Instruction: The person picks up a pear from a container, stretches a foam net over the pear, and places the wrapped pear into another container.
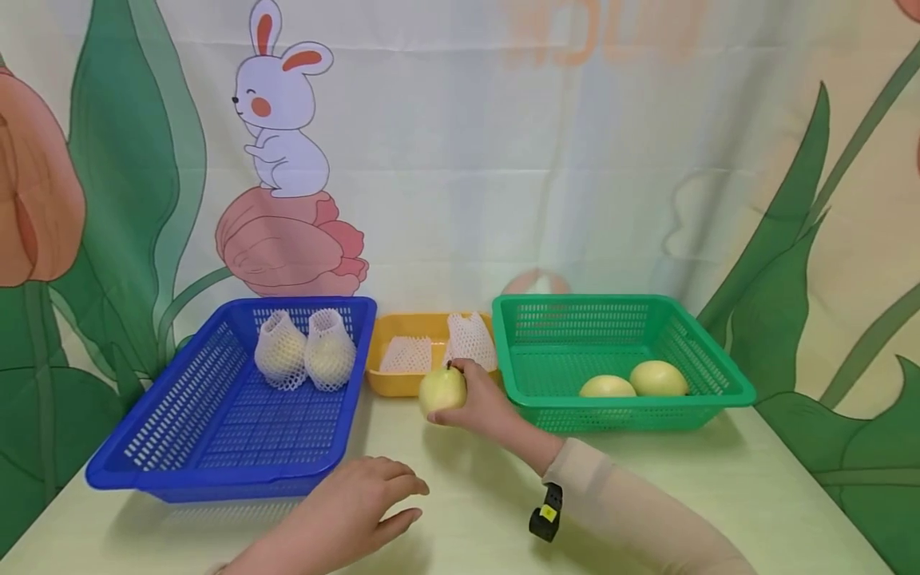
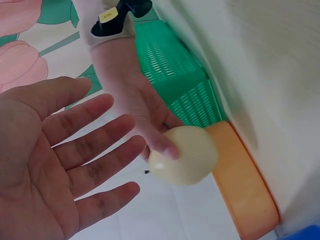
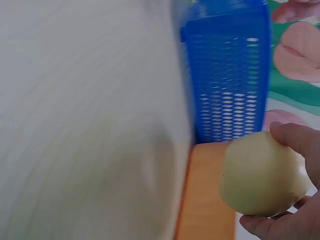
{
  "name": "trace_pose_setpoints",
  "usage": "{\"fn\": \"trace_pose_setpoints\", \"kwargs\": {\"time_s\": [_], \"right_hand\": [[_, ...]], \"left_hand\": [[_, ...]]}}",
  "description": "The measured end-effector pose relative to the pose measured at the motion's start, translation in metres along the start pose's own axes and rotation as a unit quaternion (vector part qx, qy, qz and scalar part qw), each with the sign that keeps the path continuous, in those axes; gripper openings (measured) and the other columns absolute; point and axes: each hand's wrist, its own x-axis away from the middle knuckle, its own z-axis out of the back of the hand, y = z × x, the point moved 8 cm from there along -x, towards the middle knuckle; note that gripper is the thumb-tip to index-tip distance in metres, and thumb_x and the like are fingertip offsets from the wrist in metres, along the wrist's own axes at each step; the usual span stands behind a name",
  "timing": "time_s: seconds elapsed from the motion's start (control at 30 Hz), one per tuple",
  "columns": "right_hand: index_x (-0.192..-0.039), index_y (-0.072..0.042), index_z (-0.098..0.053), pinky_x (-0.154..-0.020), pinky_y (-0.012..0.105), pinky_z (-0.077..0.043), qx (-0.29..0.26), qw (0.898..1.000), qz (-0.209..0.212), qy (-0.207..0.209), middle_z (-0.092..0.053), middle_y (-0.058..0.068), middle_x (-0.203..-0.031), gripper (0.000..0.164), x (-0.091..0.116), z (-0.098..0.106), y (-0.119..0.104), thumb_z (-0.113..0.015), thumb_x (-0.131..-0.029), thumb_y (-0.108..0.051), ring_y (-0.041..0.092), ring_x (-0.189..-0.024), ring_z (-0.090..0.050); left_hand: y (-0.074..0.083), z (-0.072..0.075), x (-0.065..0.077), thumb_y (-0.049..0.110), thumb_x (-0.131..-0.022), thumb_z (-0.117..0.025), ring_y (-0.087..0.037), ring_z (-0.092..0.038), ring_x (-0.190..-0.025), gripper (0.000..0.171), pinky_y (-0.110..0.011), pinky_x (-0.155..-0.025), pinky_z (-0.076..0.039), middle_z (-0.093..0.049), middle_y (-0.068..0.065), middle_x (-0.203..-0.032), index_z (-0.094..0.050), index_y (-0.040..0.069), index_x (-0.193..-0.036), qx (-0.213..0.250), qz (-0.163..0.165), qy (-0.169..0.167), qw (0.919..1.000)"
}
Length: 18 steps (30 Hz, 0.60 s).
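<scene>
My right hand (image 1: 483, 401) grips a pale yellow-green pear (image 1: 442, 393) by its side, its dark stem showing at the top. In the right wrist view the thumb lies over one side of the pear (image 3: 262, 175) and fingertips curl under the other. My left hand (image 1: 359, 499) is held over the table in front of the blue basket, holding nothing. Its fingers (image 2: 97, 165) are spread and nearly straight in the left wrist view, the palm facing the pear. Behind the pear stands a small orange-yellow basket (image 1: 394, 386) with white foam net sleeves (image 1: 470, 342) inside.
At left a blue basket (image 1: 216, 477) holds two net-wrapped pears (image 1: 330, 355). The green basket (image 1: 625, 401) at right contains two bare pears (image 1: 658, 378). A printed curtain (image 1: 446, 160) hangs directly behind the baskets. My right wrist wears a black strap (image 1: 548, 515).
</scene>
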Motion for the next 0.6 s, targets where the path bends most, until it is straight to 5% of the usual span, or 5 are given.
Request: {"fn": "trace_pose_setpoints", "kwargs": {"time_s": [0.3, 0.6], "right_hand": [[-0.144, 0.008, -0.042, -0.103, 0.05, -0.052, 0.012, 0.999, -0.02, -0.034, -0.056, 0.024, -0.139, 0.085, -0.009, -0.022, 0.015, -0.089, -0.078, -0.018, 0.034, -0.117, -0.059], [-0.142, 0.007, -0.043, -0.104, 0.049, -0.05, 0.042, 0.998, -0.005, -0.043, -0.055, 0.024, -0.137, 0.084, -0.009, -0.031, 0.02, -0.089, -0.077, -0.021, 0.032, -0.117, -0.058]], "left_hand": [[-0.001, -0.014, 0.004, 0.029, -0.097, -0.07, -0.014, -0.071, -0.093, 0.018, -0.032, -0.083, -0.058, -0.076, 0.005, -0.101, -0.075, 0.018, -0.109, 0.02, 0.004, -0.032, 0.9993], [-0.006, -0.026, 0.008, 0.03, -0.097, -0.069, -0.015, -0.07, -0.096, 0.02, -0.037, -0.087, -0.058, -0.077, 0.003, -0.104, -0.075, 0.018, -0.112, 0.053, 0.042, -0.09, 0.9936]]}}
